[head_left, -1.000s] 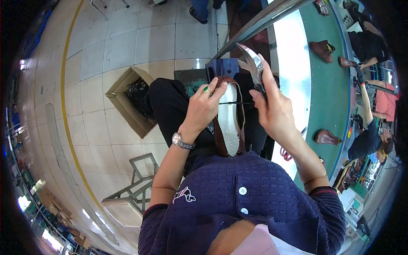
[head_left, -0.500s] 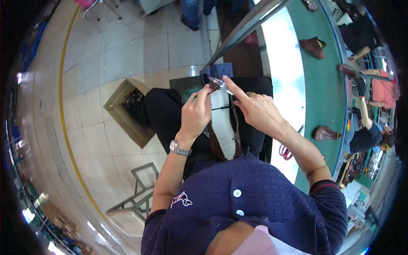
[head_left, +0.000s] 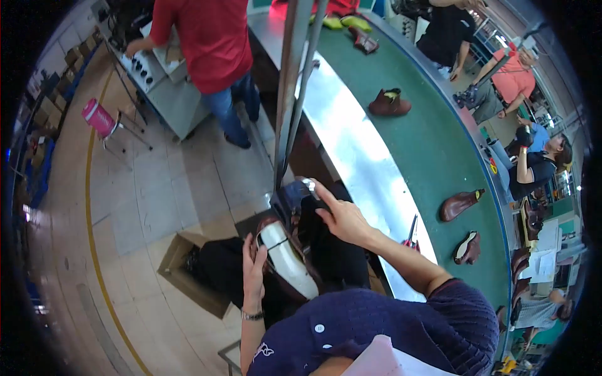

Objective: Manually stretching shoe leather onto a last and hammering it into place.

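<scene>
A brown leather shoe upper lies across my lap with its white underside facing up and a thin black band around it. My left hand is closed on the near-left side of this shoe, fingers along its edge. Apart from the shoe, my right hand reaches forward beside a blue block-like object. A small shiny metal piece is at its fingertips; its kind is too small to tell.
Left of my legs stands a cardboard box with dark material inside. A metal post rises ahead. On the right, a green conveyor belt carries several brown shoes; red-handled scissors lie on its metal edge. Co-workers stand ahead and across the belt.
My right hand has left the shoe and moved forward with the metal piece. My left hand stays on the shoe. The view has tilted up, bringing a person in red into sight.
</scene>
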The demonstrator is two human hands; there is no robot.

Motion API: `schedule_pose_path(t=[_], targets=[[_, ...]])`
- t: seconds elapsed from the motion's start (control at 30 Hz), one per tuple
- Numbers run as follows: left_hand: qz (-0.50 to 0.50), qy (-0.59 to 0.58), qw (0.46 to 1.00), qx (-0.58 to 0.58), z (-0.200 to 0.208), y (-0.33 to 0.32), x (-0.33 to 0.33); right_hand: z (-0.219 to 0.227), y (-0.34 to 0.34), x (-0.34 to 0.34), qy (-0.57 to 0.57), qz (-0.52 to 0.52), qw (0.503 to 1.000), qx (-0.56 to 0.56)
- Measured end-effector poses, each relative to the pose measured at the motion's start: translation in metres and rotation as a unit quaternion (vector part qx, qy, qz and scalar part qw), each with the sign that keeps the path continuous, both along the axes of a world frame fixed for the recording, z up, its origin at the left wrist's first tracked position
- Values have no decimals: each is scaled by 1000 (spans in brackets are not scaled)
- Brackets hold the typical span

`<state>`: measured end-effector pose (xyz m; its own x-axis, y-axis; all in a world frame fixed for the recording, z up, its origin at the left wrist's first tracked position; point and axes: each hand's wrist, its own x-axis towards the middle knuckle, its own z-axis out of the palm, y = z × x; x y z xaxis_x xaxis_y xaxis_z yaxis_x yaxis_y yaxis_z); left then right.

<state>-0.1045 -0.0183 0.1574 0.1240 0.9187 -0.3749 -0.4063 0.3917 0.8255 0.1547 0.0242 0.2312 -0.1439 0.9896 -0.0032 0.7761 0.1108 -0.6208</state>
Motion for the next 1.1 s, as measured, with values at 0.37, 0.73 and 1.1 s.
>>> schedule_pose_path(t=[0.37, 0.73, 1.1], targets=[[-51, -13, 992, -118, 7, -21, 27, -100, -75, 155, -195, -240, 942, -128], [-285, 35, 919, 271, 101, 41, 139, 103, -60, 64, 106, -46, 992, 54], [-292, 124, 778, 543, 25, 81, 265, 66, -88, 173, 297, -55, 952, 54]])
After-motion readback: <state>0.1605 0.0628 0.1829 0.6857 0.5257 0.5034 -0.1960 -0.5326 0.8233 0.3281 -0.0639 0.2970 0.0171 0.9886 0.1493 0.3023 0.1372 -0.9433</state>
